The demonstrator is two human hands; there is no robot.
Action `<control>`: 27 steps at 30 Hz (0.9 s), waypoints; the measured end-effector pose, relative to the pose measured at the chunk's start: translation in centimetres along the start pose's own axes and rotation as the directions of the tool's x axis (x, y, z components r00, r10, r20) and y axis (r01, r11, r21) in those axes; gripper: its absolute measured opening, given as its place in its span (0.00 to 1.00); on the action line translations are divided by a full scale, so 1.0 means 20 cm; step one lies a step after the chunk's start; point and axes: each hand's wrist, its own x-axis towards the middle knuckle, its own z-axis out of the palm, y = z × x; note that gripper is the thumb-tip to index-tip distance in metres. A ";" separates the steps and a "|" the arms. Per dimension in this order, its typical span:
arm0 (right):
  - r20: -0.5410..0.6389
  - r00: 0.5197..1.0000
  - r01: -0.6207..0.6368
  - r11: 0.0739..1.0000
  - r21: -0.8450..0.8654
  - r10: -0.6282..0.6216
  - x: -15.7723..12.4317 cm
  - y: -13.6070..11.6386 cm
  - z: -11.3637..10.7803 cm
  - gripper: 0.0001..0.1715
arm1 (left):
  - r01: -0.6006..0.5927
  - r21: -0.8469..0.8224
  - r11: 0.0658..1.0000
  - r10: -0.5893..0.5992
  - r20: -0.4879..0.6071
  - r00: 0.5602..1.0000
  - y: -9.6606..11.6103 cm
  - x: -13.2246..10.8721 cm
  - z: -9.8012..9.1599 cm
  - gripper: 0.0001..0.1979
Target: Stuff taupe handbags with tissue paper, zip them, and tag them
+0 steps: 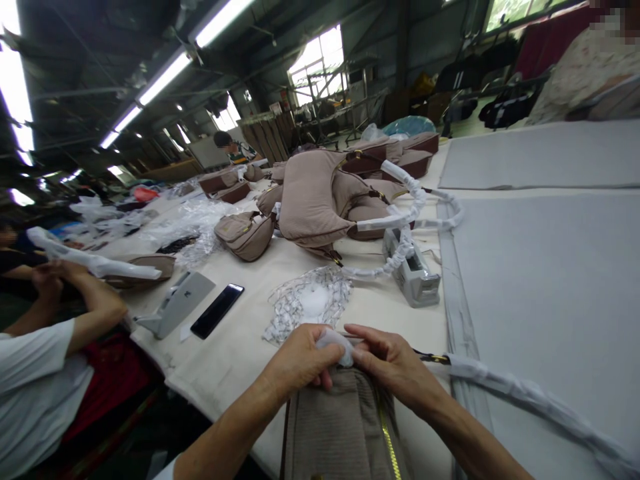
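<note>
At the table's near edge lies a taupe ribbed handbag [330,427] with a gold zipper down its right side. Above its top end, my left hand [305,357] pinches a piece of white wrapping paper [333,343] between thumb and fingers. My right hand [383,357] meets it from the other side, its thumb and fingers closed at the paper's right edge. What the paper covers is hidden. From behind my right hand runs the bag's strap [530,393], wrapped in white tissue, off to the lower right.
Beyond my hands are a clear bag of small tags [313,297], a grey tape dispenser [415,273] and a pile of taupe handbags [310,193]. A phone [217,311] and a second dispenser [183,300] lie left. A co-worker's arms [75,293] handle a wrapped strap there.
</note>
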 end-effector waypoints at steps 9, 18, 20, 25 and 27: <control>0.156 0.987 -0.036 0.997 0.068 0.025 0.05 -0.02 -0.02 0.16 | -0.096 0.060 0.994 0.098 -0.022 0.995 -0.05 -0.02 0.01 0.08; 0.048 0.999 0.018 1.000 0.014 -0.018 0.04 -0.01 0.01 0.14 | -0.116 -0.039 0.993 0.114 -0.048 0.992 -0.08 -0.06 0.02 0.09; 0.050 0.998 0.037 0.999 0.002 -0.037 0.03 -0.01 0.01 0.11 | -0.150 -0.008 0.989 0.149 -0.092 0.985 -0.09 -0.07 0.04 0.07; 0.034 0.972 0.233 0.954 -0.186 -0.231 0.00 0.01 0.01 0.06 | -0.178 -0.037 0.983 0.172 -0.131 0.976 -0.11 -0.09 0.07 0.09; 0.046 0.912 0.399 0.854 -0.335 -0.408 -0.03 0.02 0.01 0.07 | -0.148 -0.132 0.980 0.134 -0.111 0.985 -0.12 -0.09 0.08 0.09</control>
